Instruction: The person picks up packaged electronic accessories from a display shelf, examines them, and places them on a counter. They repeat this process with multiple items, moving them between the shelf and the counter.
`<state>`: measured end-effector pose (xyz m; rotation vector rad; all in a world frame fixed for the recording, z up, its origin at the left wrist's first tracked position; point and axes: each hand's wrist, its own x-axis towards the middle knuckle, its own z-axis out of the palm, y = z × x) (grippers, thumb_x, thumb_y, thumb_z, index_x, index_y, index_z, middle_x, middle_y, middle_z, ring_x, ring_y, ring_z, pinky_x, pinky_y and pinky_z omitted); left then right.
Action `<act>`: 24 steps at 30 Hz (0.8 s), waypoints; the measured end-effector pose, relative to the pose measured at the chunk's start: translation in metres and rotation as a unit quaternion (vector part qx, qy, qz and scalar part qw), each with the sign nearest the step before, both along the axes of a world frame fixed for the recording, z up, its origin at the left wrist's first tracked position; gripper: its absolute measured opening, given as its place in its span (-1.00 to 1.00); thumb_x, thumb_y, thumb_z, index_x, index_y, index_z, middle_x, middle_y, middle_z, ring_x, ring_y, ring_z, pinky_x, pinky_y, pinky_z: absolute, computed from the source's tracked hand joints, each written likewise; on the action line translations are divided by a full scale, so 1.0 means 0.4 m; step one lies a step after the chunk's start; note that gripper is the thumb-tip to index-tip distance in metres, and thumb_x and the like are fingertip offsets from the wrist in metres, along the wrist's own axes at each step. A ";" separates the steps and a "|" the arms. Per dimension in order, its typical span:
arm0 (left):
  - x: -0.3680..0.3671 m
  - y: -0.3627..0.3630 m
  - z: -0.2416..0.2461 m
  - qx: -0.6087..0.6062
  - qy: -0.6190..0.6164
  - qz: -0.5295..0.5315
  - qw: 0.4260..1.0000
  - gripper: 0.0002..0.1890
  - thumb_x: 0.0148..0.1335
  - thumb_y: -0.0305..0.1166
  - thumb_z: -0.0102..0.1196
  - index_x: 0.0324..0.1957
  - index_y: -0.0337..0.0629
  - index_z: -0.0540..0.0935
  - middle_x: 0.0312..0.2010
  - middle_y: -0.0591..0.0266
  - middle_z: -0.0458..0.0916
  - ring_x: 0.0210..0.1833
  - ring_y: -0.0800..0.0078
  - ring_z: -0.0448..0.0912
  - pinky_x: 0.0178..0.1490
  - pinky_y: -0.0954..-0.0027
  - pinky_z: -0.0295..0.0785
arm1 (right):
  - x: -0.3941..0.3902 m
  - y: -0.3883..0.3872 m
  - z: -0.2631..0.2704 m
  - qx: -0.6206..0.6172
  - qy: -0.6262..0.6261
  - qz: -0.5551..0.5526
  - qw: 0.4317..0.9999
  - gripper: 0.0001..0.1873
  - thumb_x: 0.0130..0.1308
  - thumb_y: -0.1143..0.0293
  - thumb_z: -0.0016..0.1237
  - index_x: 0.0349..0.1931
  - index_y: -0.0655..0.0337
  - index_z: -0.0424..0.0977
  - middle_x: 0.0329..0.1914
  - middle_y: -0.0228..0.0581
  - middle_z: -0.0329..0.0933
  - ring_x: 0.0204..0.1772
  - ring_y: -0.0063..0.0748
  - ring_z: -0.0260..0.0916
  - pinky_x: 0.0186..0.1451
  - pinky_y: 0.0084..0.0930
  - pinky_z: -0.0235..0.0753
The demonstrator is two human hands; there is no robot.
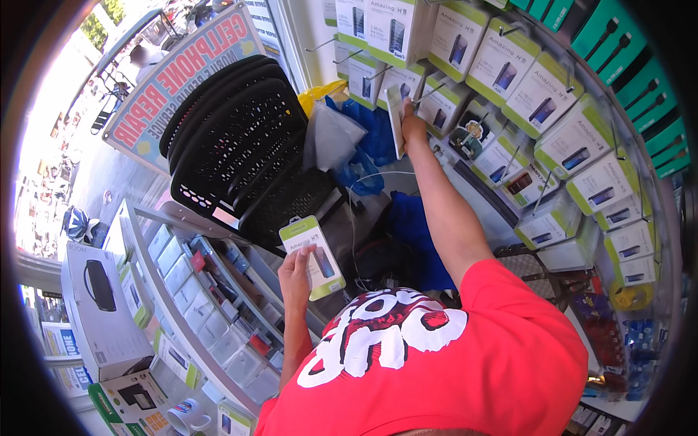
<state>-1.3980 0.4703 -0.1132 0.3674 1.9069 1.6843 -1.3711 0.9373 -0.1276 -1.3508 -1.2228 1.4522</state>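
Note:
My left hand point(297, 272) holds a green-and-white screen protector package point(326, 260) by its left side, above the dark floor area beside the glass counter. My right arm reaches up to the display wall, where my right hand point(413, 128) grips another flat package point(395, 122), seen nearly edge-on. That package is close to a metal display hook point(431, 94). Behind it hang similar green-and-white packages point(440, 103) on hooks. The fingertips of my right hand are partly hidden behind the package.
Stacked black perforated plastic chairs point(234, 136) stand ahead, near blue plastic bags point(362, 169). A glass display counter point(191, 327) runs along the left, with a speaker box point(103, 310) and a white mug point(187, 417). Metal hooks jut from the wall on the right. A white cable point(353, 229) hangs between.

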 end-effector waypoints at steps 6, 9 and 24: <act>0.002 0.006 -0.032 0.001 -0.003 -0.011 1.000 -0.68 0.55 -0.20 0.13 0.05 -0.22 0.78 -0.15 0.32 0.73 -0.13 0.61 0.57 0.01 0.51 0.43 | 0.213 -0.208 -0.167 -0.317 0.134 0.270 0.899 -0.28 0.42 -0.46 -0.09 -0.07 0.09 0.62 -0.50 -0.45 0.46 -0.51 -0.49 0.32 -0.35 -0.40 0.42; -0.006 0.018 -0.037 0.012 -0.002 -0.036 0.999 -0.69 0.55 -0.38 0.05 0.21 -0.20 0.69 -0.01 0.23 0.72 -0.01 0.56 0.60 0.15 0.45 0.46 | 0.301 -0.362 -0.219 -0.320 0.227 0.241 0.888 -0.59 0.70 0.12 -0.25 0.28 0.16 0.48 0.10 -0.30 0.64 0.16 -0.38 0.60 0.24 -0.31 0.55; -0.043 0.145 0.040 0.169 0.015 -0.053 0.984 -0.23 0.54 -0.57 -0.02 0.67 -0.18 -0.04 0.43 0.00 0.46 0.41 0.35 0.49 0.47 0.34 0.33 | 0.395 -0.473 0.134 -0.169 0.375 0.247 0.877 -0.56 0.58 0.44 -0.14 0.42 0.17 0.31 0.30 -0.19 0.58 0.33 -0.27 0.57 0.46 -0.16 0.49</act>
